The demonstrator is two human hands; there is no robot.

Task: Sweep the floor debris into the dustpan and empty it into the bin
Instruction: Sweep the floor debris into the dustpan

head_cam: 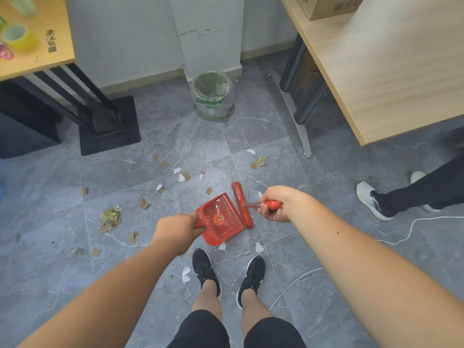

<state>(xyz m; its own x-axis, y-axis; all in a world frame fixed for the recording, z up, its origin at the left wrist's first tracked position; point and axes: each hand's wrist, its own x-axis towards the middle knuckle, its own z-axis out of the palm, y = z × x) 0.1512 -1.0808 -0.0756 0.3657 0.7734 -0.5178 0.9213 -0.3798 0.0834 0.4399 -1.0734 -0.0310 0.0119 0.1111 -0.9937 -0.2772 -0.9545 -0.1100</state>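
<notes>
We hold the red dustpan (221,219) by its handle in our left hand (175,232), and our right hand (275,204) is closed around the handle of the red brush (242,204), which lies along the pan's open edge. The paper and cardboard scraps (144,204) lie scattered over the grey floor (175,136), mostly left and ahead; the lined bin (213,95) stands by the wall. We should press the pan's lip flat, then draw scraps in with short strokes.

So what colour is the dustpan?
Red, with a round yellow-and-red sticker inside. The dustpan shows in the head view, held by the left hand.
</notes>
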